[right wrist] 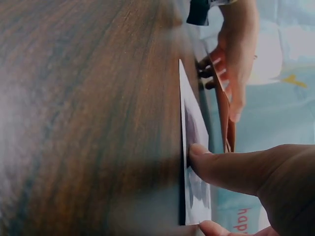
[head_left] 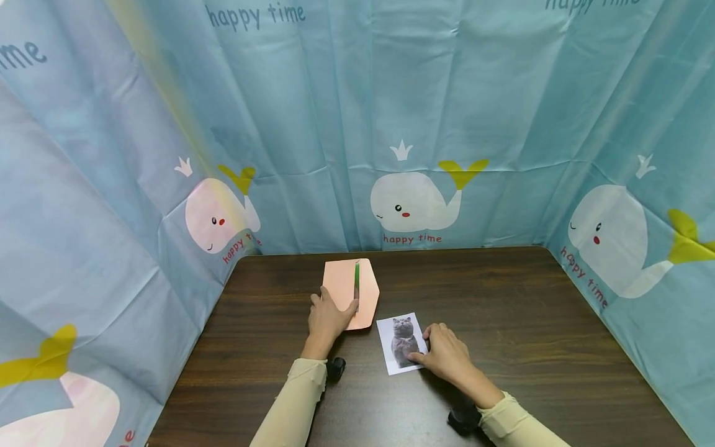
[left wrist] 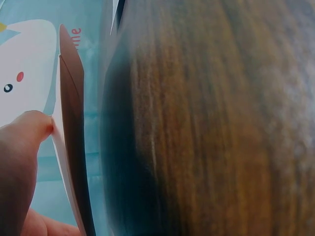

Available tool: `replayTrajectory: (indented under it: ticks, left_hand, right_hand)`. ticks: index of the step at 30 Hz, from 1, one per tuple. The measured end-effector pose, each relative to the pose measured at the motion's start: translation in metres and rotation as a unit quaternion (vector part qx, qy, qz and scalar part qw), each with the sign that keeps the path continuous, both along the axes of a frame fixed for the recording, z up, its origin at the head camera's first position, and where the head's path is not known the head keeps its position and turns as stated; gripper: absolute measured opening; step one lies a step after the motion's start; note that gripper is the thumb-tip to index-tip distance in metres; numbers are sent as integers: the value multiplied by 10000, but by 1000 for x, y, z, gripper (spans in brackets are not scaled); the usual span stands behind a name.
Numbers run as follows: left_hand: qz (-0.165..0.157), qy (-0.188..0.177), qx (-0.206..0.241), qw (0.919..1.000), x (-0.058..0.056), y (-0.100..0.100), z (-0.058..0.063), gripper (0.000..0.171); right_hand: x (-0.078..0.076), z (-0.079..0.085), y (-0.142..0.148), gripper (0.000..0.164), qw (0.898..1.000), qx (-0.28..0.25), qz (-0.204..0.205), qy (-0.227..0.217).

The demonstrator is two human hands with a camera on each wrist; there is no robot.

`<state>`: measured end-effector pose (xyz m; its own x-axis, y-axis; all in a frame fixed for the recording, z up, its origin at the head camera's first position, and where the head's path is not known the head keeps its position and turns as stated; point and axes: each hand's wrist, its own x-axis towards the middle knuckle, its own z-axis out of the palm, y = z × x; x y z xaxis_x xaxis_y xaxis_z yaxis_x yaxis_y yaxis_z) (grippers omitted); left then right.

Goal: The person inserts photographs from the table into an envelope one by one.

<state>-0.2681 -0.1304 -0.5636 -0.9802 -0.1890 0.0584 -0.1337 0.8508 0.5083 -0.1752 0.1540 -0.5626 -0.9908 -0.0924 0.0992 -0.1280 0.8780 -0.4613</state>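
Observation:
A peach-coloured envelope [head_left: 337, 279] with its flap opened toward the right is held by my left hand [head_left: 328, 320] at its near end. The thumb [left wrist: 29, 128] lies on the upper face, and in the right wrist view fingers show on its underside. A narrow green strip [head_left: 357, 273] shows at the envelope's opening. To the right, a white card with a grey cat picture [head_left: 403, 338] is pinched at its right edge by my right hand [head_left: 447, 354]. Its thumb [right wrist: 211, 160] presses on the picture; the fingertips are at the card's edge.
Both hands work over a dark wood-grain table [head_left: 503, 298]. A blue curtain [head_left: 313, 124] printed with whales surrounds its back and sides. Black wrist cameras sit below the left wrist [head_left: 336, 369] and the right wrist [head_left: 463, 419].

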Motion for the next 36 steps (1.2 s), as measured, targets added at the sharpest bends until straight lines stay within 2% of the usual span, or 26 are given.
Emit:
replayTrajectory:
  ticks: [8,12,16,29,32,36]
  left_hand:
    - [-9,20,-17,10000,1,0,1,114]
    - [-2,-1,37,10000,2,1,3,115]
    - [0,14,47,10000,2,1,3,114]
    - [6,50,27,10000,2,0,2,113]
    - [16,44,27,10000,2,0,2,113]
    - [9,58,8,10000,2,0,3,113]
  right_hand:
    - [5,3,-1,56,9999,124,18,-52]
    - [7,0,-4,63,9997,249,-6,72]
    - [8,-2,-5,63,9993,300,-24,202]
    - [7,1,-2,61,9999,137,-18,99]
    - [6,2,-1,58,9999,77,42,134]
    - [4,6,3,46,9995,-237,211,-43]
